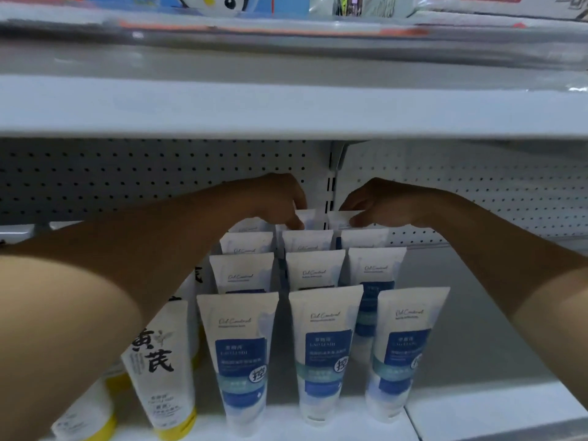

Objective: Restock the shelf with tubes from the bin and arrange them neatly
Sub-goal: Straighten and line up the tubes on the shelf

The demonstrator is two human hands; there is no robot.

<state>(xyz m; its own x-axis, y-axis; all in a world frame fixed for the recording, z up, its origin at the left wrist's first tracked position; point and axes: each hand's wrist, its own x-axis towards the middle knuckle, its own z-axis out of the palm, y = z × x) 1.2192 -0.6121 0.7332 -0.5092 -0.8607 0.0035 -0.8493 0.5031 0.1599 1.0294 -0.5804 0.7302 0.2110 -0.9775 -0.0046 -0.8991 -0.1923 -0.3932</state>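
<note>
Carefully, my left hand (280,202) and right hand (378,203) pinched the rearmost white-and-blue plastic tubes (321,218); I judged they needed straight, upright seating.

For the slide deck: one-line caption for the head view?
Left hand and right hand pinch rearmost white-and-blue plastic tubes on the white metal shelf.

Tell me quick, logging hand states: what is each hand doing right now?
Left hand: pinching the top of a back-row tube.
Right hand: pinching the top of the neighbouring back-row tube.
</note>
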